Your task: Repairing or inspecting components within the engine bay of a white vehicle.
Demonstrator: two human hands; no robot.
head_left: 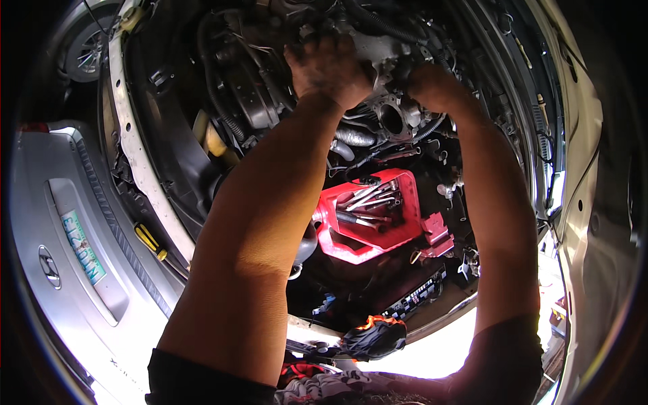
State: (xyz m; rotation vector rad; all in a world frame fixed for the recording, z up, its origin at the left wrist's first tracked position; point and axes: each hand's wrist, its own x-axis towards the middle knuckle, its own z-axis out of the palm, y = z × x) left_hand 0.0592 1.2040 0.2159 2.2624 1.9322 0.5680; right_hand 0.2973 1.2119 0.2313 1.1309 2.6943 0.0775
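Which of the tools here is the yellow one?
The yellow-and-black tool at the person's left, outside the red tray; the other tools, inside it, look silvery or dark.

1 silver car [101,236] at left, 1 spoked wheel [86,57] above it, 1 yellow-and-black screwdriver [150,241], 1 dark orange-trimmed bundle [374,339]

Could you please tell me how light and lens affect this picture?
In the head view, glare whites out a patch at lower right; also in the head view, the right hand lies in shade, its detail hard to read; the head view's fisheye bends the silver car, and the corners go black.
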